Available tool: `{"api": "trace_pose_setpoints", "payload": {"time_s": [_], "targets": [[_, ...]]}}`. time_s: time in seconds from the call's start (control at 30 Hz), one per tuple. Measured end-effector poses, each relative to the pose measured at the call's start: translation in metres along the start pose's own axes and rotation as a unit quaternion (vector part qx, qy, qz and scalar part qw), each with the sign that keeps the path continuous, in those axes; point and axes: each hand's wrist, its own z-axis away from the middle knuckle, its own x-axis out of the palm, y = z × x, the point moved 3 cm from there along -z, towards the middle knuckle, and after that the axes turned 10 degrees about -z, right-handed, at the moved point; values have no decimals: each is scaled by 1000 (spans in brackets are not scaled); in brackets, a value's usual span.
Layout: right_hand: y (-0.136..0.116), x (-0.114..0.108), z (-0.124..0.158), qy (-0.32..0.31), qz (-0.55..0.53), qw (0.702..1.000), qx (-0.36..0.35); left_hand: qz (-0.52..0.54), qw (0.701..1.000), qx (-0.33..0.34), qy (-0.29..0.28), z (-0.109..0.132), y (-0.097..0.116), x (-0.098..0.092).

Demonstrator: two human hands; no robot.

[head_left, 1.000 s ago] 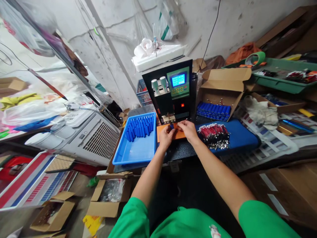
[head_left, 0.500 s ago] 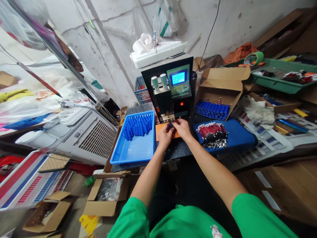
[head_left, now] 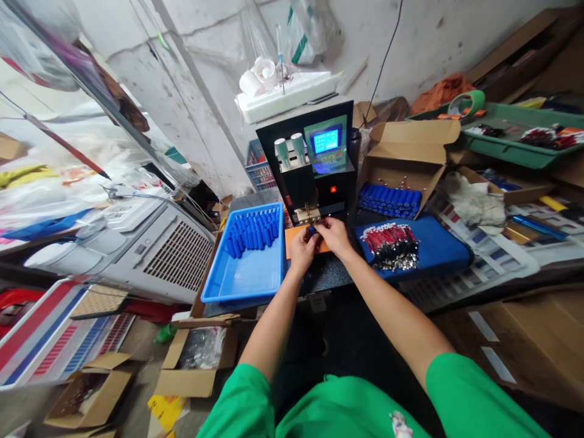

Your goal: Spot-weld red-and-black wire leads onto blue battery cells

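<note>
The blue cell [head_left: 312, 230] sits between my two hands, just under the welding pins of the spot welder [head_left: 314, 164], over the orange pad [head_left: 292, 235]. My left hand [head_left: 302, 248] has its fingers curled in and closed on the near end of the cell. My right hand [head_left: 335, 236] meets it from the other side, fingertips pinched together on the cell; whether they also hold a small tab I cannot tell, as that spot is too small to read. The two hands touch each other at the fingertips, and both rest low over the pad on the desk [head_left: 328, 277].

Just beyond my fingers stands the welder, black, with a lit blue screen and a red light on its front. Close beside my left hand lies the blue tray [head_left: 246, 283], with a heap of blue cells [head_left: 253, 231] at its far end. Near my right hand, on a blue mat [head_left: 442, 252], lies a pile of red wire leads [head_left: 391, 243] with metal ends. Farther out beyond that hand an open cardboard box [head_left: 410, 152] leans on its side, with a row of blue cells inside.
</note>
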Motion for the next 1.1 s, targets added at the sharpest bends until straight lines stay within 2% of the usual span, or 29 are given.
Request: {"api": "trace_pose_setpoints", "payload": {"time_s": [0.57,0.67,0.83,0.97,1.1], "targets": [[7,0,-1,-4,-11,1000,-2,-13,1000,-7,-2,-1,0,-1],[7,-1,0,-12,-34,999,4,2,1000,-1,1,0,2,0],[7,-6,4,-26,-85,996,12,35,999,-15,-26,1,1,3],[7,-10,7,-39,-103,994,18,-2,1000,-3,-13,-1,-1,2],[8,-14,6,-38,-103,993,29,-14,999,3,-30,-4,-5,-2]]}}
